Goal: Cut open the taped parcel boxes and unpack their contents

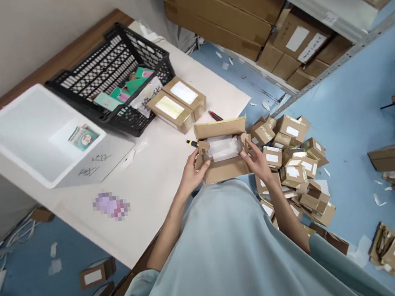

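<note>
Between my two hands is a small open cardboard box (225,167), its lid flap standing up at the far side. White translucent wrapping (223,148) lies inside; what it covers, if anything, I cannot make out. My left hand (193,172) grips the box's left end, thumb over the near edge. On the right end, my right hand (257,160) holds it the same way. Just beyond the box's left corner lies a black and yellow pen-like tool (192,143). A red and black tool (215,115) rests farther back.
A black plastic crate (139,121) holds green and pink packets. Beside it stands a white bin (14,135) with packets inside. Two closed cardboard boxes (178,103) sit by the crate. Many opened boxes (294,170) are heaped on the floor at right, near a shelf (325,14).
</note>
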Demonstrator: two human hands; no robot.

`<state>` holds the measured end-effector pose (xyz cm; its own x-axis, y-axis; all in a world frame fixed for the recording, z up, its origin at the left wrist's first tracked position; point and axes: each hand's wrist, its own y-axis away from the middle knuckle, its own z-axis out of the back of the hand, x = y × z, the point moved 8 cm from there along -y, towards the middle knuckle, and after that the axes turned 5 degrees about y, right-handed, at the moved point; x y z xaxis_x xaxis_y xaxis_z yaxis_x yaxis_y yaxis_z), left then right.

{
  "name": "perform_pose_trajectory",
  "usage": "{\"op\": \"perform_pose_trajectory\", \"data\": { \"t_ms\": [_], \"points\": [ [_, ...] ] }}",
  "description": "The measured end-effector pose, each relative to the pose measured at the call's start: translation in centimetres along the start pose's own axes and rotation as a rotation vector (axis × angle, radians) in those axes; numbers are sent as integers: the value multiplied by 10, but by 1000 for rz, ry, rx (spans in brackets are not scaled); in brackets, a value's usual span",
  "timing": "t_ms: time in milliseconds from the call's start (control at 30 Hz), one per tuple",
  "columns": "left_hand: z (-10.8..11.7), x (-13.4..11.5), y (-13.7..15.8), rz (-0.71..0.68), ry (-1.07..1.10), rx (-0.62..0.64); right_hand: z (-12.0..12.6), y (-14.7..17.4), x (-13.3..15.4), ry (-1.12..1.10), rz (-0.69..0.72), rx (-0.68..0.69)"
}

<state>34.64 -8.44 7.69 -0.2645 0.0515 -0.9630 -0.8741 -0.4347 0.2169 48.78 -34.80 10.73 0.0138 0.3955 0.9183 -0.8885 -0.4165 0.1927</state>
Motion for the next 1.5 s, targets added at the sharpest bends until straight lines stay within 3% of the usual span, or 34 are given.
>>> {"op": "perform_pose_trajectory", "data": {
  "t_ms": [233, 467, 533, 633, 700, 767, 867, 1000, 1100, 1200, 1367, 1500],
  "points": [
    [-146, -37, -68, -99, -106, 214, 137, -7, -45, 14, -103, -225],
    [-300, -81, -116, -157, -152, 529, 263, 25, -76, 118, -194, -522],
    [-346, -101, -118, -147, -84, 630, 298, 40, -75, 202, -201, -660],
    [-409, -140, -100, -128, 149, 893, 345, 69, -61, 431, -202, -941],
    [-429, -165, -86, -180, 221, 987, 362, 83, -51, 552, -200, -1081],
    [-433, -176, -74, -198, 242, 1049, 365, 82, -45, 620, -182, -1132],
    [-410, -163, -72, -152, 218, 1054, 345, 52, -45, 663, -120, -1072],
    [-338, -114, -98, -30, 205, 837, 279, -28, -47, 606, -10, -759],
    [-259, -77, -114, 25, 243, 575, 210, -86, -29, 567, 112, -511],
    [-174, -48, -112, 60, 288, 322, 132, -127, 6, 549, 280, -281],
    [-47, -12, -77, 100, 328, -31, 2, -166, 57, 540, 485, 11],
    [24, 8, -43, 152, 394, -232, -109, -192, 73, 590, 516, 189]
  ]
}}
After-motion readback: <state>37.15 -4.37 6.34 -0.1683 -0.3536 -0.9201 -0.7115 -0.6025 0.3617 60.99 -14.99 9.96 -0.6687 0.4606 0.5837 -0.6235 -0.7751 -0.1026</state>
